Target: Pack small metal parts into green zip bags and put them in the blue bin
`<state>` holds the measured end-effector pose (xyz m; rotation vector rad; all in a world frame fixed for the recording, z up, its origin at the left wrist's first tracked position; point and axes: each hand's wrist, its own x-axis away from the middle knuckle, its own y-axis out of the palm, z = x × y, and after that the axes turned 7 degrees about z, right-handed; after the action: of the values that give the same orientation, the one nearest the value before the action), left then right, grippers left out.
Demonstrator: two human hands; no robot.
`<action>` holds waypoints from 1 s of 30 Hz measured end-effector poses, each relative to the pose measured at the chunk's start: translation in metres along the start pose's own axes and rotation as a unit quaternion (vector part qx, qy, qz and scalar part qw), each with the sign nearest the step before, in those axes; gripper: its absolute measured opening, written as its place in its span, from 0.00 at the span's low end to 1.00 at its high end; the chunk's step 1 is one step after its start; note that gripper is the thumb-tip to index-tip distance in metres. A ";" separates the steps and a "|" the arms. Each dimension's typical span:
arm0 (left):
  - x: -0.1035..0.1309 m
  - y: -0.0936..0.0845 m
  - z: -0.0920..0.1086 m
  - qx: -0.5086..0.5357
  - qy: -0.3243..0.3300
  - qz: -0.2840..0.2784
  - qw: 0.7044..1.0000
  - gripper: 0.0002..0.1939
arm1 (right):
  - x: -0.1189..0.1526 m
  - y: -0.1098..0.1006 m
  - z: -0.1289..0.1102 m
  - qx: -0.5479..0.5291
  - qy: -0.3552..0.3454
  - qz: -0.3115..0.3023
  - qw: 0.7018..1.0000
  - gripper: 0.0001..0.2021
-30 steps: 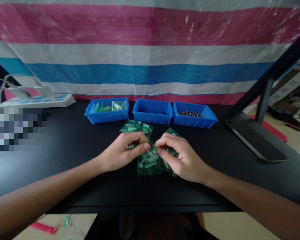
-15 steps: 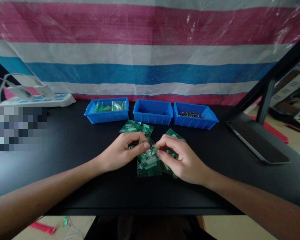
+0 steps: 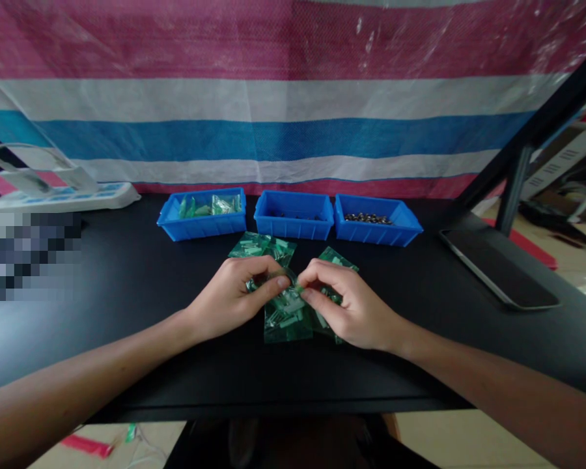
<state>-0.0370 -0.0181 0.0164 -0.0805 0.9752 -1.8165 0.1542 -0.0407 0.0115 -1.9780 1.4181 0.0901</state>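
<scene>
Green translucent plastic packet (image 3: 288,322), pinching it thumb-to-finger near its upper edge with left hand (image 3: 234,296) and right hand (image 3: 351,303); looks light, floppy, probably slippery, best gripped there.

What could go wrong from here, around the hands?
1. The green bag pinched by the left hand and right hand might tear or slip, spilling the small parts inside.
2. Similar bags lie close by, so either hand could nudge them or mix them up.
</scene>
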 end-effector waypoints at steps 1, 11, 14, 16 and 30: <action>0.000 0.000 0.000 -0.001 0.001 -0.001 1.000 0.12 | 0.000 0.000 0.000 -0.004 0.001 -0.001 1.000 0.07; -0.010 -0.028 -0.002 -0.054 -0.002 0.163 0.985 0.08 | 0.001 0.002 -0.001 -0.007 0.052 0.058 0.997 0.05; -0.021 -0.060 -0.016 -0.094 -0.046 0.326 0.940 0.06 | 0.001 0.001 -0.001 0.001 0.036 0.060 0.998 0.06; -0.027 -0.081 -0.030 -0.136 -0.042 0.444 0.885 0.10 | 0.002 0.001 -0.001 0.009 0.024 0.052 0.998 0.06; -0.028 -0.107 -0.073 -0.481 -0.184 0.247 0.821 0.14 | 0.003 0.002 -0.003 0.035 -0.014 0.025 0.999 0.08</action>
<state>-0.1377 0.0617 0.0467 -0.7067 1.3776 -0.6586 0.1528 -0.0456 0.0111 -1.8774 1.4336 0.0894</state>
